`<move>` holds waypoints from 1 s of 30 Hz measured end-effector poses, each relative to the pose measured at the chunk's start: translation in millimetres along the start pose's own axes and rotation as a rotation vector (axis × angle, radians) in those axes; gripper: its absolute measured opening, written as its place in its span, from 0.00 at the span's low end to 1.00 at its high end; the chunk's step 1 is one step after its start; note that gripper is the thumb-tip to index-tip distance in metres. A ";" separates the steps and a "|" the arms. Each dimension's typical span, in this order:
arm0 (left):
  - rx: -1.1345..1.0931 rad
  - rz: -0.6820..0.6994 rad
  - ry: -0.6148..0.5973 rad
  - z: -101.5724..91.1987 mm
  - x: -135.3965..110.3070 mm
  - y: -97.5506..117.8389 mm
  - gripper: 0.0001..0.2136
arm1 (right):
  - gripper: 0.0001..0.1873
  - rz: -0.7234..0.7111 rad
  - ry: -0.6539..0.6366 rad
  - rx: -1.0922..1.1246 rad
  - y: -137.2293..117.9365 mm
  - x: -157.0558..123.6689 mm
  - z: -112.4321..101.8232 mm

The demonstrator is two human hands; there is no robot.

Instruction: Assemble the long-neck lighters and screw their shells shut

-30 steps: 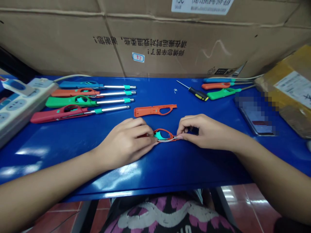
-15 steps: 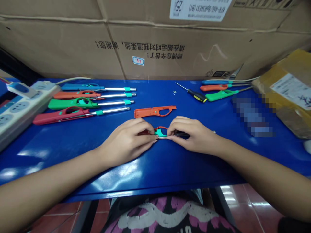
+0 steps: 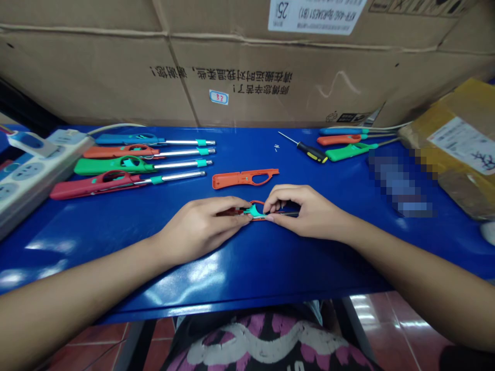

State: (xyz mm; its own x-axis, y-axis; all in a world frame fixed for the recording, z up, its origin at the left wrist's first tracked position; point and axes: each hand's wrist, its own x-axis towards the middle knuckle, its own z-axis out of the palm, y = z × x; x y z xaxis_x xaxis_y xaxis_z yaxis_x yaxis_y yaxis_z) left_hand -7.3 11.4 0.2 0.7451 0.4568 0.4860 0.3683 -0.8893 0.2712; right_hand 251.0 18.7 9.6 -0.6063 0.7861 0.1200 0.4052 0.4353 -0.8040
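Note:
An opened orange long-nosed lighter lies low over the table, its green trigger [image 3: 254, 211] showing between my two hands. My left hand [image 3: 207, 224] is closed around the handle end, fingertips at the trigger's left side. My right hand [image 3: 299, 208] pinches the part just right of the trigger, thumb and forefinger close together. Part of the dark barrel shows under the right palm. Most of the lighter's body is hidden by my fingers. Just beyond lies a separate orange half shell [image 3: 245, 178], its hollow inside facing up.
Several whole lighters [image 3: 112, 166] lie in a row at left, beside a white power strip [image 3: 33, 170]. A black and yellow screwdriver [image 3: 311, 152] and more lighters [image 3: 350, 150] lie at back right, near a taped parcel [image 3: 460, 139]. A large cardboard box [image 3: 240, 56] stands behind.
My right fingers have shifted slightly and lifted a little at the trigger, and the left fingers have flattened. More of the green trigger shows. The other things stay in place.

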 end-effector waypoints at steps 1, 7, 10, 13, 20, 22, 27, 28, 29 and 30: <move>0.002 0.007 0.007 -0.3 0.1 0.1 0.09 | 0.03 -0.003 -0.004 0.001 -0.2 -0.2 -0.4; 0.058 0.055 0.019 -0.5 -0.7 0.5 0.10 | 0.07 -0.015 -0.001 -0.011 -0.7 -1.6 -0.7; 0.067 0.071 0.020 -0.1 -1.5 0.3 0.10 | 0.07 -0.009 0.002 -0.011 -0.1 -0.7 -0.3; 0.063 0.062 0.017 0.6 -1.5 0.8 0.10 | 0.08 0.004 -0.008 -0.004 0.6 0.2 -0.7; 0.027 -0.015 0.016 1.3 2.1 4.9 0.09 | 0.05 0.011 -0.002 -0.017 -3.0 0.2 0.8; 0.035 -0.022 0.009 1.7 2.1 5.5 0.10 | 0.04 0.010 0.005 -0.023 -3.5 0.1 1.9; 0.029 -0.025 0.039 3.9 -0.8 4.9 0.08 | 0.03 0.012 0.012 -0.022 -1.5 0.1 1.9; 0.019 -0.023 0.052 4.2 -1.4 4.6 0.07 | 0.03 0.013 0.010 -0.018 -1.2 0.2 1.5; 0.009 -0.019 0.063 4.4 -1.8 4.3 0.07 | 0.03 0.013 0.007 -0.016 -0.9 0.4 1.2; 0.001 -0.011 0.072 4.4 -2.1 4.0 0.07 | 0.03 0.011 0.003 -0.015 -0.8 0.5 0.8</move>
State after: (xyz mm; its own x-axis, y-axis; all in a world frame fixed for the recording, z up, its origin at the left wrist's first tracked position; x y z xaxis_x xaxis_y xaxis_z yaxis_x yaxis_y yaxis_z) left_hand -4.9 6.8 -3.4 0.6988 0.4674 0.5415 0.3773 -0.8840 0.2760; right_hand 249.8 18.4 9.9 -0.5994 0.7924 0.1129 0.4222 0.4329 -0.7965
